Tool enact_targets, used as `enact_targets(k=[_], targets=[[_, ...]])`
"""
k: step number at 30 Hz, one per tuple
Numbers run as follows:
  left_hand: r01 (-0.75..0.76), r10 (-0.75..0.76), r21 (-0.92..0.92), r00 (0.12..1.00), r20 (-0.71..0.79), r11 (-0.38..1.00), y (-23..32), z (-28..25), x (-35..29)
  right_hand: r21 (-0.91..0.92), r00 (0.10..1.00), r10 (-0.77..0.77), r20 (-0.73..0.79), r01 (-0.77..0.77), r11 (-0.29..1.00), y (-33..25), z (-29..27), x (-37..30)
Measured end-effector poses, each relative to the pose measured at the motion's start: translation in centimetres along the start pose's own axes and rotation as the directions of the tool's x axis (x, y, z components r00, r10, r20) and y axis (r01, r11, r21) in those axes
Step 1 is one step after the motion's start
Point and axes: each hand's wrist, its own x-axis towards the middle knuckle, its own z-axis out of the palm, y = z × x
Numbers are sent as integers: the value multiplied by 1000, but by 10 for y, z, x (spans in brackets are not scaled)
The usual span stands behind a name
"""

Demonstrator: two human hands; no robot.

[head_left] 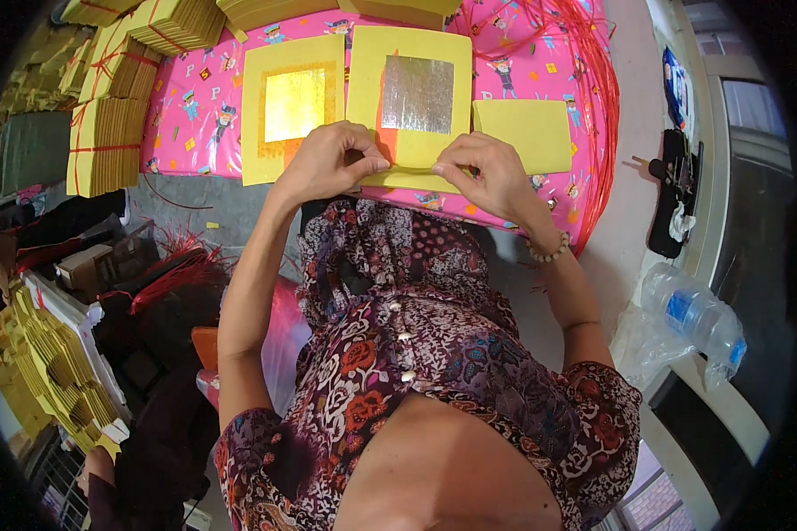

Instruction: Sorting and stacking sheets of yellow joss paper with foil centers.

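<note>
A yellow paper sheet [412,44] with a silver foil square and an orange-red smear lies in front of me on the table. Its near edge is curled up into a fold, pinched on the left by my left hand [335,161] and on the right by my right hand [489,177]. Both hands have thumb and fingers closed on that edge. Just left of it lies a second yellow sheet [255,106] with a gold foil square on an orange patch; my left hand overlaps its near corner. Beside my right hand is a plain folded yellow paper [527,133].
Bundles of yellow paper [106,146] tied with red string stand at the table's left. Red plastic strands [604,133] hang over the right side of the pink patterned tablecloth [190,133]. Another person's hand [97,465] touches a stack of folded yellow papers [58,363]. A plastic bottle [700,314] lies at right.
</note>
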Motion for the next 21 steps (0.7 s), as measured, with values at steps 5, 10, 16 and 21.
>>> enact_targets(k=[5, 10, 16, 21], targets=[[-25, 25, 6, 1000, -10, 1000, -2, 2, 1, 31, 1000, 7, -29, -6, 1000, 0, 0, -1], [-10, 10, 13, 1000, -6, 1000, 1, 2, 2, -4, 1000, 11, 0, -11, 1000, 0, -2, -2], [-38, 38, 15, 999, -15, 999, -1, 3, 5, -14, 1000, 27, 5, -27, 1000, -1, -3, 0], [-21, 21, 36, 1000, 2, 999, -5, -1, -1, 37, 1000, 8, -9, -8, 999, -2, 0, 5]])
